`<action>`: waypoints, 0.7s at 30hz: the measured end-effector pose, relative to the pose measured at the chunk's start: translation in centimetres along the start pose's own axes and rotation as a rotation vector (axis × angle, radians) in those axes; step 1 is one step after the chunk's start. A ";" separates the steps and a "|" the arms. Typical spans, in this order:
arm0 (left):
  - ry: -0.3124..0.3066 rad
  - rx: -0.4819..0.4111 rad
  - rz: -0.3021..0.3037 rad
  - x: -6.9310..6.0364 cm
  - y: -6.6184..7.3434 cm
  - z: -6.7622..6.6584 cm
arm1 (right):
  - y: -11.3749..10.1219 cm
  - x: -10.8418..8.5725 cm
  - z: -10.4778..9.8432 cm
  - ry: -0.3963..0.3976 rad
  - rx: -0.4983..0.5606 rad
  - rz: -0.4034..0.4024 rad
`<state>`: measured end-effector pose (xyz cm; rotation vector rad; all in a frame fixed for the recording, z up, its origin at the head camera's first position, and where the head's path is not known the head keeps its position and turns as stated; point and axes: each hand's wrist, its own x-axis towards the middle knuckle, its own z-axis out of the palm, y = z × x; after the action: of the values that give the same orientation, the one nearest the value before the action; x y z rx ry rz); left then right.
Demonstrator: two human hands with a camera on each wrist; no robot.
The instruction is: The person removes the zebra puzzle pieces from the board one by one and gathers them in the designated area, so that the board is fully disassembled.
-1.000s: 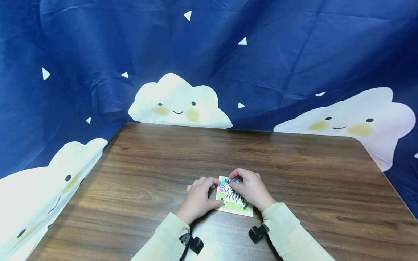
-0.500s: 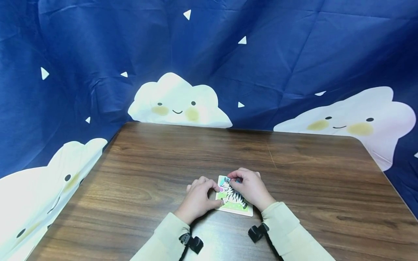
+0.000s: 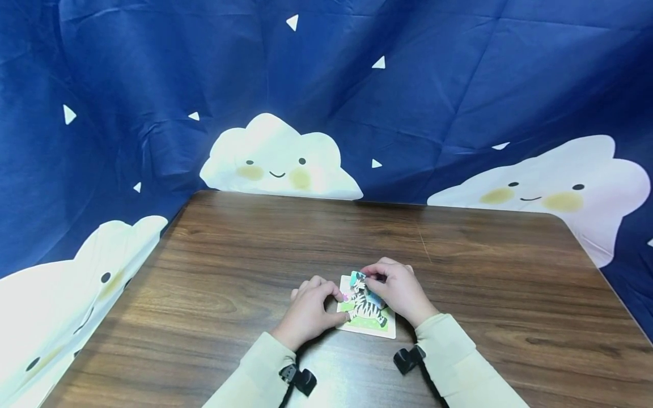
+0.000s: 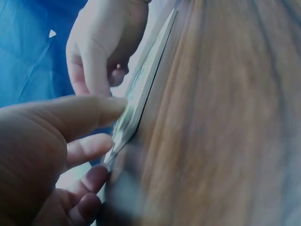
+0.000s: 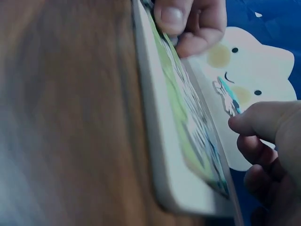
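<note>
A small jigsaw board (image 3: 371, 327) with a zebra picture and a pale rim lies on the table. My left hand (image 3: 308, 313) holds the board at its left side, thumb and index finger on its edge. Between thumb and index finger, my right hand (image 3: 401, 290) pinches a puzzle piece (image 3: 359, 280) with part of the zebra's head and some blue on it. The right wrist view shows this puzzle piece (image 5: 226, 96) raised and tilted above the board (image 5: 162, 165). Part of the board's upper right is hidden by my right hand.
The brown wood-grain table (image 3: 245, 243) extends around both hands. A dark blue curtain (image 3: 326, 68) with white clouds and triangles hangs behind and beside it. Black cameras (image 3: 405, 361) are strapped to both wrists.
My right hand has moved slightly up and to the right, and the puzzle piece in it has come up out of the board. My left hand stays where it was.
</note>
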<state>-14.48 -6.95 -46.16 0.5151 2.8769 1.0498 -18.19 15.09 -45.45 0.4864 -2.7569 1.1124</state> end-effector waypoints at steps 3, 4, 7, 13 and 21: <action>-0.014 0.006 0.018 0.0 -0.1 -0.3 | 0.6 0.1 -0.6 -0.024 0.022 -0.002; -0.021 0.011 0.024 0.0 -0.2 -0.4 | 0.9 0.1 -0.8 -0.031 0.031 0.004; -0.048 0.017 0.036 0.0 -0.3 -0.7 | 1.8 0.1 -1.4 -0.047 0.055 0.017; -0.080 0.038 0.049 0.1 -0.6 -0.7 | 3.7 -0.2 -2.5 -0.033 0.081 0.038; -0.094 0.037 0.059 0.2 -0.8 -0.6 | 5.8 -0.5 -4.5 -0.035 0.072 0.093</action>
<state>-14.98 -7.79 -46.19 0.6369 2.8197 0.9537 -19.74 22.27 -46.10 0.3935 -2.8041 1.2391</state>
